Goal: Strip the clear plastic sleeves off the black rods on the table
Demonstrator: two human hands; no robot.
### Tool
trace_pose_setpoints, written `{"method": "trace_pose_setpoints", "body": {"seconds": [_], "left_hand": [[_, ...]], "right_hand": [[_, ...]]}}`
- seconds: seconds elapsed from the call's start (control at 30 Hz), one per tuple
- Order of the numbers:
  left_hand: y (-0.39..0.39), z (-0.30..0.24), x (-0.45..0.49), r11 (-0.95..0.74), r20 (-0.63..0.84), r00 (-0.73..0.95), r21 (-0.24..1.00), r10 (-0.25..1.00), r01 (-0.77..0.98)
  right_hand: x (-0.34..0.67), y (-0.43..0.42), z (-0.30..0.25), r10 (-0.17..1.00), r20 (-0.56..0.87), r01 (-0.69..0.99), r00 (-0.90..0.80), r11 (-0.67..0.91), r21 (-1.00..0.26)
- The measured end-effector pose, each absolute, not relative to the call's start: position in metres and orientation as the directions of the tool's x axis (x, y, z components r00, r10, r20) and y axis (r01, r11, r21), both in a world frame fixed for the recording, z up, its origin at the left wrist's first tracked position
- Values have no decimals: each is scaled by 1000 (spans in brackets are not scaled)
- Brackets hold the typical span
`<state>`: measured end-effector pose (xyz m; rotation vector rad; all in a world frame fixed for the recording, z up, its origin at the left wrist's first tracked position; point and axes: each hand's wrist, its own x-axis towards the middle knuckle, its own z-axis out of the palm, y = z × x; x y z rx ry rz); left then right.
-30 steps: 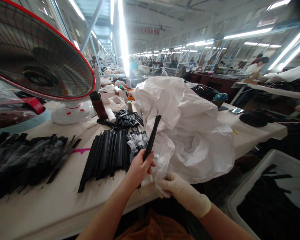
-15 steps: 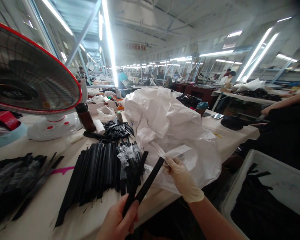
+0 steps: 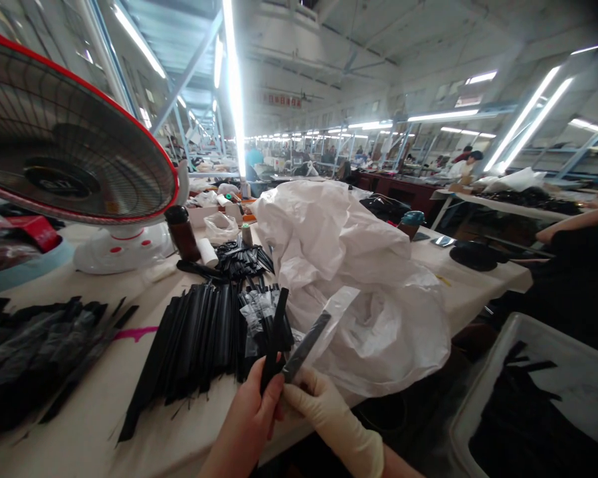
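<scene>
My bare left hand [image 3: 246,415] is closed around black fabric strips [image 3: 278,328] over the table's front edge. One strip tilts up and right inside a clear plastic sleeve [image 3: 342,302], whose far end extends beyond the strip. My right hand [image 3: 329,415], in a pale glove, pinches the sleeve's lower end right beside my left fingers. Left of my hands lies a row of black strips [image 3: 194,332]. Some strips wrapped in clear plastic [image 3: 256,312] rest at its right end. A large crumpled white plastic bag [image 3: 339,232] covers the table behind my hands.
A red-rimmed fan [image 3: 74,153] stands at the left, near a brown bottle [image 3: 183,236]. More bagged strips [image 3: 44,358] lie front left. At the lower right is a white bin [image 3: 528,332] holding black pieces. A person's arm [image 3: 578,222] shows at the right edge.
My right hand has moved down and left to my left hand, drawing the plastic sleeve over one black strip. The view has shifted slightly, so the surroundings appear farther right.
</scene>
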<state>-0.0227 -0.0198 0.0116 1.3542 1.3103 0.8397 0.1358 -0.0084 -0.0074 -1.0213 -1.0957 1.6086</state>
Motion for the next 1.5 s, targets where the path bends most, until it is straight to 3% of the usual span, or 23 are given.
{"method": "trace_pose_setpoints", "body": {"seconds": [0.03,0.2,0.27,0.37,0.53,0.7,0.77,0.93,1.03,1.23,1.4,1.5], "left_hand": [[-21,12,-23,126,-170,151,957,974,263],[-26,12,-23,122,-159,115,953,981,276],[-25,13,-23,114,-141,87,959,986,258],[-25,12,-26,119,-147,92,959,985,256],[-30,3,-25,197,-221,117,962,968,192],[-16,0,-21,110,-114,34,989,993,103],[1,5,-26,108,-106,-37,992,994,61],[56,15,-22,338,-361,-73,915,930,-220],[73,14,-13,368,-395,-42,885,918,-286],[52,15,-29,322,-350,-91,918,932,-233],[29,15,-39,227,-255,-157,957,954,-179],[21,11,-37,204,-235,-186,964,954,-171]], "right_hand": [[137,-8,-6,955,-135,-203,-263,-192,-960],[139,3,3,995,-92,-230,-43,-99,-968],[130,2,-1,986,-120,-282,-117,-149,-948],[128,-4,-3,954,-168,-206,-250,-222,-953],[133,-3,4,983,-132,-309,-127,-166,-937],[121,0,-4,970,-119,-185,-210,-159,-970],[139,10,-3,989,-80,-106,-121,-93,-990],[226,62,2,969,-21,138,245,-56,-989],[272,95,-5,917,-20,344,398,-170,-923],[301,154,-27,908,-1,690,420,-320,-650],[301,177,-22,921,-63,826,385,-374,-421],[305,172,-12,950,-97,864,296,-310,-396]]}}
